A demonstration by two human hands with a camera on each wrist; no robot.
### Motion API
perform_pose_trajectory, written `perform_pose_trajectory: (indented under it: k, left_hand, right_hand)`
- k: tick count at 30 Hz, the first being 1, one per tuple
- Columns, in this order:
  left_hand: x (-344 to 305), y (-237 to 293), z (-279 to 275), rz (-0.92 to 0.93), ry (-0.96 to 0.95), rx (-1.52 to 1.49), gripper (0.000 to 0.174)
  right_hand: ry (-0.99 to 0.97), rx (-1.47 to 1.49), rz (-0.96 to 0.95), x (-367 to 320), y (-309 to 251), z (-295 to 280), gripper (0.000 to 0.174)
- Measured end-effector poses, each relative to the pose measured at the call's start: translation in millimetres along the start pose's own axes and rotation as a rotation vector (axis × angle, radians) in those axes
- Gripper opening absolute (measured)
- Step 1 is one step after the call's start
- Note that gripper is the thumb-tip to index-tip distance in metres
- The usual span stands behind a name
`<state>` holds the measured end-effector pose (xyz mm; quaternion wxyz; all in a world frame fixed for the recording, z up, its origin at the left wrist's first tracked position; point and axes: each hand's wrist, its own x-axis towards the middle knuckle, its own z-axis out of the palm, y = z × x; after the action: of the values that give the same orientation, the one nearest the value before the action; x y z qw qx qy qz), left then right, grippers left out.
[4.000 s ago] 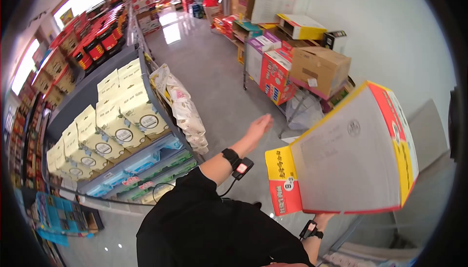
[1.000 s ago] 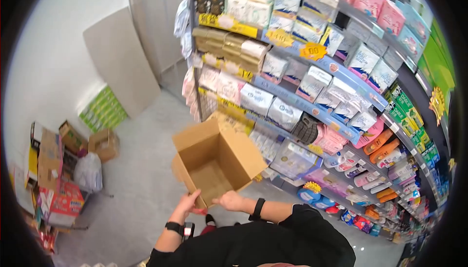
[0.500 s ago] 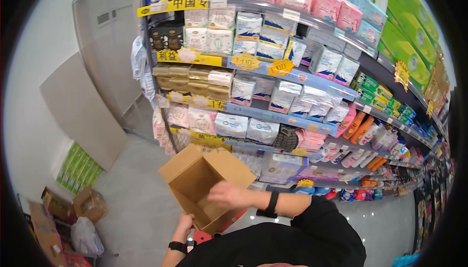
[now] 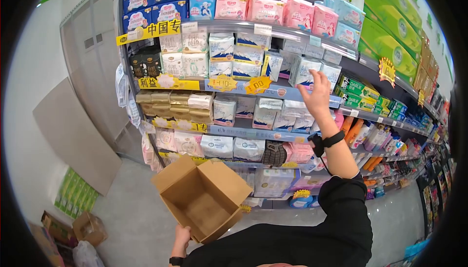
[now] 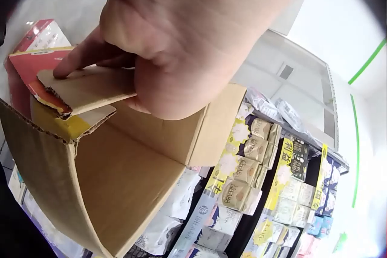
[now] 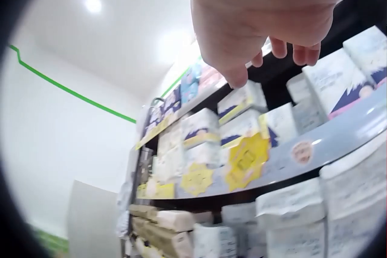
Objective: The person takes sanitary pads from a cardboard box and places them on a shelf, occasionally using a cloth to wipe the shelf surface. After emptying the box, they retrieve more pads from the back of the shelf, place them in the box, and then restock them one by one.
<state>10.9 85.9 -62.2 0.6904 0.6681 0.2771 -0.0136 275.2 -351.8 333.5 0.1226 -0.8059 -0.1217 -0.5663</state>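
Observation:
An open, empty-looking brown cardboard box (image 4: 202,203) is held low in front of the shelves. My left hand (image 4: 182,240) grips its near edge at the lower left; in the left wrist view the fingers of the left hand (image 5: 163,46) are bent over a cardboard flap (image 5: 91,88). My right hand (image 4: 317,96) is raised at a middle shelf, fingers spread and slightly bent, in front of white and blue packs (image 4: 306,71). The right wrist view shows the right hand (image 6: 266,16) above the packs (image 6: 338,79), holding nothing; contact cannot be told.
Shelves carry pink packs (image 4: 298,13), gold packs (image 4: 183,105) and toothpaste boxes (image 4: 358,86). Bottles stand on a lower shelf at the right. A grey panel (image 4: 75,130) leans at the left wall. A small carton (image 4: 89,228) and a plastic bag (image 4: 87,255) lie at the lower left.
The view has turned from the stacked boxes to the shelves. The right hand has left the box and risen to the middle shelf. The left hand still grips the brown box.

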Motion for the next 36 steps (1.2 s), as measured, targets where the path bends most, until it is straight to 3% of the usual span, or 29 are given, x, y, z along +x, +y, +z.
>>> perform_pose_trajectory:
  k: [11, 21, 23, 24, 27, 30, 32, 36]
  left_hand:
    - [-26, 39, 27, -0.050, 0.020, 0.036, 0.040]
    - [-42, 48, 45, -0.104, -0.046, 0.061, 0.045]
    - [-39, 39, 47, -0.069, -0.044, 0.057, 0.046]
    - [-38, 37, 47, -0.060, -0.066, 0.056, 0.047]
    - [-32, 25, 46, -0.027, -0.095, 0.077, 0.048]
    - [-29, 19, 46, 0.007, -0.094, 0.107, 0.048]
    - [-32, 25, 49, 0.005, -0.097, 0.128, 0.048]
    - [-40, 45, 55, -0.101, -0.099, 0.116, 0.047]
  right_hand:
    - [-0.047, -0.153, -0.052, 42, 32, 25, 0.073]
    - [-0.237, -0.303, -0.013, 58, 44, 50, 0.070]
    - [-0.054, -0.223, -0.105, 53, 57, 61, 0.063]
    - [-0.059, -0.221, -0.106, 51, 57, 60, 0.063]
    - [0.237, -0.087, -0.189, 42, 58, 53, 0.056]
    - [0.289, 0.128, -0.167, 27, 17, 11, 0.055]
    - [0.198, 0.362, -0.135, 6, -21, -13, 0.054]
    - [-0.334, 0.518, -0.428, -40, -72, -19, 0.061]
